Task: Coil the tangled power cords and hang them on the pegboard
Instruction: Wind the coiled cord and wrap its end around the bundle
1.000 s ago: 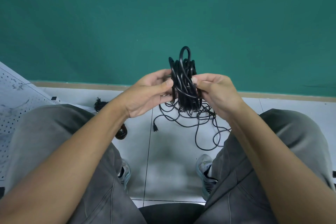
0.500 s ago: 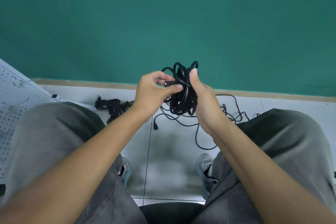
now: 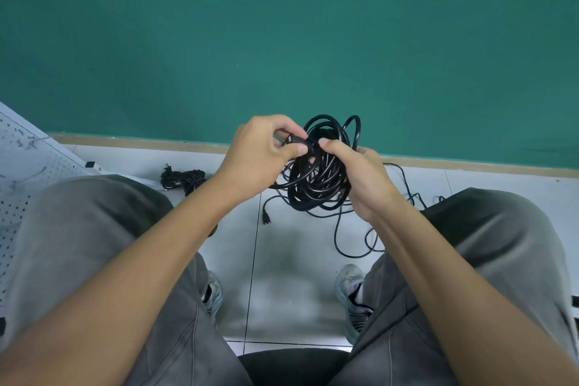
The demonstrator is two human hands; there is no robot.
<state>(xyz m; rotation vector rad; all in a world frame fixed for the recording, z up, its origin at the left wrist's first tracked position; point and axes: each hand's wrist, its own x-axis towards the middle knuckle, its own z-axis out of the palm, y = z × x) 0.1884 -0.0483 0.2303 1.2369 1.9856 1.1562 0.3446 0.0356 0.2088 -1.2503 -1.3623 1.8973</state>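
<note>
Since half a second ago the black cord coil [image 3: 316, 178] has turned from a narrow, edge-on bundle to a rounder ring facing the camera, and the left hand [image 3: 260, 160] has rolled over the top of it so its knuckles show.

Left fingers [image 3: 293, 150] are curled tight, thumb against forefinger, pinching a short dark piece at the coil's upper left edge; it may be the plug end, but it is too small and shaded to tell. Right hand [image 3: 360, 175] grips the coil's right side: thumb [image 3: 332, 146] laid across the top strands, remaining fingers wrapped behind and hidden by the loops. Two loops stick up above both hands against the green wall [image 3: 282, 25].

The coil is held in the air between the knees, above the white tiled floor [image 3: 282, 276]. Loose cord [image 3: 354, 247] trails from under the coil down to the floor, running in slack curves toward the right knee; a plug [image 3: 266, 218] lies on the tile just below the coil's left side. A second, already bundled cord [image 3: 183, 178] lies on the floor near the left knee. The white pegboard [image 3: 22, 172] lies slanted at the left edge. Grey trousers [image 3: 94, 229] and two pale shoes [image 3: 351, 282] fill the lower frame.
</note>
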